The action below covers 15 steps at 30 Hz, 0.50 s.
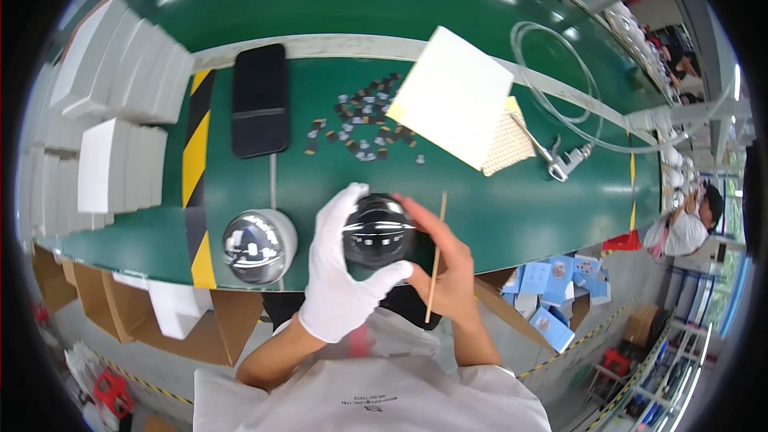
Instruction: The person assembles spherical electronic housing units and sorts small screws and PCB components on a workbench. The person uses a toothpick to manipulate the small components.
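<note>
A dark, glossy ball (379, 242) with a mirror-like surface is held over the near edge of the table. My left hand (330, 288), in a white glove, wraps round its left side, thumb along the lower edge. My bare right hand (453, 276) grips the ball's right side with its fingers. A thin wooden stick (441, 220) runs upright across that same hand, apparently held in it. To the left, a silver-and-white ball (258, 248) rests on the green table (520, 216). Whatever lies beneath the dark ball is hidden.
Small black pieces (364, 116) lie scattered beyond my hands. A black phone-like slab (260, 100), white sheet (454, 96) and air gun (560, 162) with clear hose are farther back. White boxes (120, 164) stack at left; a carton (552, 296) of blue boxes stands right.
</note>
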Each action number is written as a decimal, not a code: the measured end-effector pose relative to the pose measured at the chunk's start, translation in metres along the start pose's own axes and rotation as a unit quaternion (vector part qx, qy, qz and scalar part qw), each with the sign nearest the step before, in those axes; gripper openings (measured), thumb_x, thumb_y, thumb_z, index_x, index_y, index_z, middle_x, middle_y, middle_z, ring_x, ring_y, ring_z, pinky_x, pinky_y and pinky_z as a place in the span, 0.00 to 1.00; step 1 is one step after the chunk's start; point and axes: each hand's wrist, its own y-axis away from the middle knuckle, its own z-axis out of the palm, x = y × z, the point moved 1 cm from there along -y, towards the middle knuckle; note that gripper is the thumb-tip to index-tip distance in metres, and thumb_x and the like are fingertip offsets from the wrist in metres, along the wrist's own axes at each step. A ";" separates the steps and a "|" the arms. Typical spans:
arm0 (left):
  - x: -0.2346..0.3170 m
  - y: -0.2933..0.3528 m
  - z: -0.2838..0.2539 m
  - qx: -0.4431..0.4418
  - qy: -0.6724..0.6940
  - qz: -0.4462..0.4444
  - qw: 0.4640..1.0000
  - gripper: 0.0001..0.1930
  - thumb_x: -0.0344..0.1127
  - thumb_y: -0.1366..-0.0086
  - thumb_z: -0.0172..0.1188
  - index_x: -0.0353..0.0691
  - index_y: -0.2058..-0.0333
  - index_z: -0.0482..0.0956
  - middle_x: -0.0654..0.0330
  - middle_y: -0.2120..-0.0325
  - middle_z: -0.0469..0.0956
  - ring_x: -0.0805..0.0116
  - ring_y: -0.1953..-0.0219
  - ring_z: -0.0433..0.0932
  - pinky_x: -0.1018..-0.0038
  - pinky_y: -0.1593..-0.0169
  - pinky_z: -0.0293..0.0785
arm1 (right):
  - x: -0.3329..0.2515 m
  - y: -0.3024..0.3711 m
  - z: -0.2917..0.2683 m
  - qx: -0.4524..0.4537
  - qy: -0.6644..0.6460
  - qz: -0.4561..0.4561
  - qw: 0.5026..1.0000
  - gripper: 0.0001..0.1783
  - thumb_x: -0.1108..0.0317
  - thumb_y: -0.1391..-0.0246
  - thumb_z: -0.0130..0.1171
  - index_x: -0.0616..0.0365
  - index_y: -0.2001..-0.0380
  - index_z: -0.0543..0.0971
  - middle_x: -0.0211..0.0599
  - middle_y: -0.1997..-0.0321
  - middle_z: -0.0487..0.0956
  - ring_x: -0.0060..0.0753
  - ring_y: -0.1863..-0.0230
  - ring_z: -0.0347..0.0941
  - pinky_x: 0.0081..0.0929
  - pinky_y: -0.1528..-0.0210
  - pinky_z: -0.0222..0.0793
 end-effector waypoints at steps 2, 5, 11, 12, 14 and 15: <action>-0.004 0.000 -0.002 -0.011 -0.011 0.013 1.000 0.53 0.33 0.47 0.79 0.33 0.27 0.55 0.45 0.33 0.62 0.49 0.35 0.71 0.60 0.32 0.69 | -0.004 -0.002 -0.003 -0.012 0.001 0.014 1.000 0.40 0.68 0.44 0.74 0.69 0.32 0.69 0.52 0.29 0.74 0.38 0.33 0.74 0.34 0.31 0.68; -0.005 -0.003 -0.006 -0.035 -0.018 0.029 0.999 0.56 0.41 0.42 0.78 0.33 0.25 0.48 0.45 0.33 0.61 0.52 0.35 0.70 0.61 0.33 0.71 | -0.010 -0.005 -0.012 -0.012 0.012 0.021 1.000 0.39 0.69 0.45 0.74 0.66 0.32 0.71 0.51 0.30 0.74 0.41 0.33 0.74 0.34 0.32 0.69; -0.003 0.002 -0.004 -0.023 -0.162 0.104 0.981 0.55 0.35 0.49 0.80 0.36 0.27 0.54 0.43 0.34 0.62 0.44 0.32 0.65 0.56 0.31 0.68 | 0.000 -0.025 -0.077 0.098 0.416 -0.100 0.899 0.29 0.77 0.44 0.66 0.59 0.38 0.76 0.48 0.32 0.75 0.55 0.33 0.72 0.44 0.31 0.68; -0.004 0.002 -0.004 -0.022 -0.163 0.103 0.981 0.55 0.35 0.49 0.80 0.36 0.27 0.54 0.43 0.34 0.62 0.44 0.32 0.65 0.56 0.31 0.68 | 0.002 -0.030 -0.089 0.115 0.462 -0.079 0.876 0.30 0.77 0.44 0.66 0.58 0.37 0.75 0.47 0.31 0.74 0.56 0.30 0.69 0.46 0.28 0.63; -0.005 0.001 -0.003 -0.019 -0.138 0.135 0.981 0.54 0.31 0.52 0.79 0.37 0.28 0.57 0.43 0.33 0.61 0.42 0.33 0.65 0.55 0.32 0.67 | 0.007 -0.029 -0.106 0.095 0.492 -0.060 0.864 0.29 0.74 0.43 0.66 0.58 0.37 0.74 0.46 0.29 0.72 0.56 0.28 0.66 0.48 0.26 0.59; -0.003 0.000 -0.001 -0.018 -0.136 0.134 0.981 0.54 0.31 0.52 0.79 0.37 0.28 0.57 0.43 0.33 0.61 0.42 0.33 0.65 0.55 0.32 0.67 | 0.006 -0.026 -0.106 0.093 0.493 -0.060 0.863 0.29 0.74 0.43 0.66 0.58 0.37 0.74 0.46 0.29 0.72 0.56 0.28 0.66 0.48 0.26 0.59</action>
